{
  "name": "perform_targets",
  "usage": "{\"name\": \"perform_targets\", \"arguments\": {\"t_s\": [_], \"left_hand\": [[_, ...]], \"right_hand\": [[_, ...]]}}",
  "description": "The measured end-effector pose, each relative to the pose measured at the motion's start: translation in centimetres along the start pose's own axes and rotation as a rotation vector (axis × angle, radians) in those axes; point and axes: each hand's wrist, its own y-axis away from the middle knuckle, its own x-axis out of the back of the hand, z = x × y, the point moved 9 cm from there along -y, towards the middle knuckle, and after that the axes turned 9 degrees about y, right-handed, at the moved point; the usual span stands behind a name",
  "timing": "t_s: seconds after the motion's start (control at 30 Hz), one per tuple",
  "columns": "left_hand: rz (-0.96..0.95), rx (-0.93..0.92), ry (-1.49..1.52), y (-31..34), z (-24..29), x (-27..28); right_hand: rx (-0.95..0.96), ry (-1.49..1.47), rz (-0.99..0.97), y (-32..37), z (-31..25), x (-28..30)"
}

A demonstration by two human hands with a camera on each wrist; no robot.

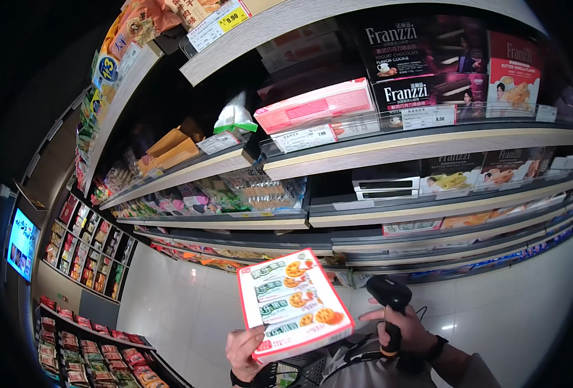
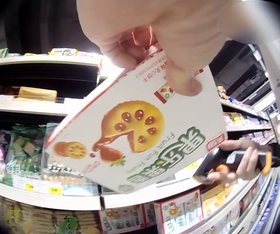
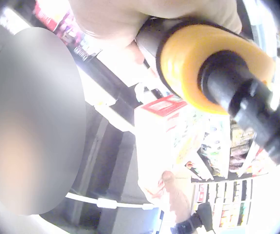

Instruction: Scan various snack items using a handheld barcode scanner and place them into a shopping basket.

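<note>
While pinched only near its lower left corner, held up and tilted at six o'clock in the head view: a red-rimmed biscuit box (image 1: 294, 304), printed front facing up. Gripped by the left hand (image 1: 244, 352) at seven o'clock of the box, with thumb curled over the front and fingers underneath. At three o'clock of the box, just beside it and not touching, a black barcode scanner (image 1: 390, 299) with its head turned toward the box. Wrapped firmly round the scanner's handle, the right hand (image 1: 408, 331), above an orange ring at the handle's base. Below the box, at six o'clock, what looks like a dark basket (image 1: 293, 375). Above, from ten to two o'clock, shop shelves (image 1: 422, 139) with Franzzi cookie boxes (image 1: 403, 90) and a pink box (image 1: 315, 107).

Likely trouble: with so little of the box clasped and most of it overhanging, easily tipped or dropped onto the tiled floor (image 1: 189, 310). Also possible: a missed read, if aimed at the printed front rather than a barcode, not findable in any view.
</note>
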Motion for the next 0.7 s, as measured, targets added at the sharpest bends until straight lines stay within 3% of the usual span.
{"name": "perform_targets", "arguments": {"t_s": [0.1,0.23,0.27,0.33,0.37,0.43,0.47,0.5,0.57,0.63,0.7], "left_hand": [[-0.172,-0.052,0.197,-0.7,0.8,-3.2],[-0.273,-0.029,0.277,1.3,0.9,-6.6],[-0.299,0.096,0.359,1.9,-0.2,-8.1],[-0.313,0.293,0.478,3.0,-1.7,-9.0],[-0.227,0.448,0.467,3.6,-2.3,-9.1],[-0.153,0.832,0.734,6.0,-4.6,-9.6],[-0.104,1.284,1.467,9.5,-4.6,-11.7],[-0.041,1.311,1.776,10.5,-3.8,-12.5],[0.07,1.433,1.872,13.0,-4.1,-14.3],[-0.061,1.83,1.319,16.1,-6.7,-16.1],[-0.046,1.766,1.343,13.8,-9.0,-17.2]], "right_hand": [[-0.018,-0.282,-0.07,-1.1,2.2,0.9],[-0.003,-0.34,0.06,-0.8,1.2,1.4],[-0.006,-0.366,0.087,-0.9,1.7,2.3],[-0.208,-0.272,0.2,-1.8,4.8,3.5],[-0.211,-0.288,0.201,-2.0,5.3,3.1],[-0.226,-0.383,0.276,-2.5,6.1,3.3],[-0.186,-0.457,0.262,-3.2,6.9,4.0],[-0.192,-0.463,0.268,-3.3,6.8,4.0],[-0.136,-0.356,0.3,-3.5,5.9,4.0],[-0.115,-0.288,0.322,-4.0,6.7,4.2],[-0.055,-0.167,0.458,-4.6,5.4,5.2]]}}
